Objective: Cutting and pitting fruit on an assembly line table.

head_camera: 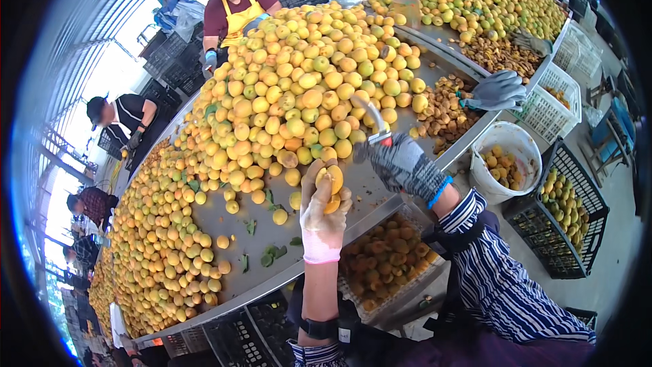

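Note:
My left hand, in a thin pale glove with a pink cuff, holds an apricot above the near edge of the metal sorting table. Orange cut flesh shows between the fingers, and the fruit seems split. To its right, my right hand wears a grey knit glove with a blue-edged cuff. It grips a curved-blade knife with some red at the handle; the blade points up and away, blurred near its tip. A large heap of apricots lies just beyond both hands.
Apricot pits and a grey glove lie at the right. A white bucket and a black crate hold fruit. Below the table edge sits a crate of apricots. A person in a yellow apron works opposite.

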`<state>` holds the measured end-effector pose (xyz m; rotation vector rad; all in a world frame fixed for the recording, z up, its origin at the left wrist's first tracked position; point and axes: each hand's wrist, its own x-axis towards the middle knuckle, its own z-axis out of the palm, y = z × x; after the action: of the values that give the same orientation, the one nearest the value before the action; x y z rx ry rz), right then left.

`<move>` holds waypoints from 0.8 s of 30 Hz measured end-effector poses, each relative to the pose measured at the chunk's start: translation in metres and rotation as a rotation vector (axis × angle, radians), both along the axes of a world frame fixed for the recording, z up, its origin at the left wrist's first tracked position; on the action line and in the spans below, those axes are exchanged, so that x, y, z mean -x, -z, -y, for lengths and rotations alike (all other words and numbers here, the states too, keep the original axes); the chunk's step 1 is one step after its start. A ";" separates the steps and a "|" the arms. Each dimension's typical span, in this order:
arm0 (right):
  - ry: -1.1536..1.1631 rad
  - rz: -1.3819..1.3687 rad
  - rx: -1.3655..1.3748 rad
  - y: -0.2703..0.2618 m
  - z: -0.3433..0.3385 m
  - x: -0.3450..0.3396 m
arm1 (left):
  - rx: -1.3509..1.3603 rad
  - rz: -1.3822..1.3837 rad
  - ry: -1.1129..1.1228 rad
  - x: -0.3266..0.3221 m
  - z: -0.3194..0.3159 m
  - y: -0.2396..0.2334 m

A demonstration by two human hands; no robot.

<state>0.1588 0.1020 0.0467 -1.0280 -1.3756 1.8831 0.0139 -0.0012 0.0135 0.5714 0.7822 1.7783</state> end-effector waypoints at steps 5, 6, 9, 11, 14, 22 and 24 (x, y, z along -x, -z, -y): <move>-0.131 0.166 -0.274 0.029 0.020 0.015 | -0.022 -0.294 -0.061 -0.009 0.006 -0.002; -0.121 0.100 -0.262 0.032 0.022 0.014 | -0.045 -0.321 -0.048 -0.013 0.006 0.001; -0.092 0.030 -0.242 0.035 0.021 0.010 | -0.014 -0.358 -0.014 -0.014 0.006 -0.001; -0.123 0.148 -0.259 0.027 0.016 0.001 | 0.043 -0.365 0.003 -0.009 0.008 -0.004; -0.290 0.136 -0.584 0.034 0.013 -0.012 | 0.235 -0.383 0.206 0.001 0.006 0.002; -0.214 0.152 -0.642 0.032 0.010 -0.017 | 0.206 -0.083 0.339 -0.020 0.012 0.005; -0.051 0.274 -0.971 0.026 0.005 -0.017 | 0.165 0.008 0.327 -0.019 0.010 0.005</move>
<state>0.1753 0.0970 0.0207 -0.7300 -2.1449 0.8669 0.0329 -0.0116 0.0087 0.5474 0.7736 1.4022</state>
